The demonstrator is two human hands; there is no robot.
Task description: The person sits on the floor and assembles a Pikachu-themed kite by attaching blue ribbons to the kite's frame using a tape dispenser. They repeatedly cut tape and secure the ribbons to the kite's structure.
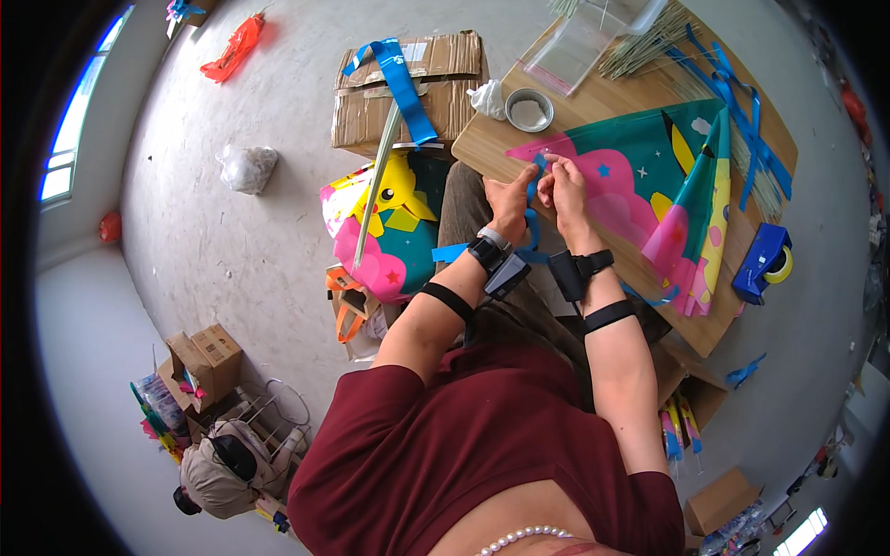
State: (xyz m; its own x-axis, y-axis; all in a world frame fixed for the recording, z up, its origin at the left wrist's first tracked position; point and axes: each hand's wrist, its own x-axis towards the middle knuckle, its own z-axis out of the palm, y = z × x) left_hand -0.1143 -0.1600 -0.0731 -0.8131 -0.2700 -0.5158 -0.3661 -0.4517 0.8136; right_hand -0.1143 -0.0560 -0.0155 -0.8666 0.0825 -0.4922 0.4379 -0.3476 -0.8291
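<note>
A blue ribbon (532, 228) hangs in a loop below my hands, near the front edge of the wooden table (487, 148). My left hand (508, 201) is closed, pinching the ribbon between thumb and fingers. Close beside it, my right hand (565, 192) has its fingers curled together at the corner of a thin printed kite sheet (607, 148). What lies between the right fingertips is too small to make out. Green and pink with yellow patches, the sheet lies across the table, its right side folded over. Both wrists wear dark straps and devices.
Thin sticks (640, 46), a clear plastic box (570, 46) and a small round tin (529, 110) sit on the table. A blue tape dispenser (762, 264) stands at its right edge. Left of my legs are a cardboard box (454, 69) and more printed sheets (408, 250).
</note>
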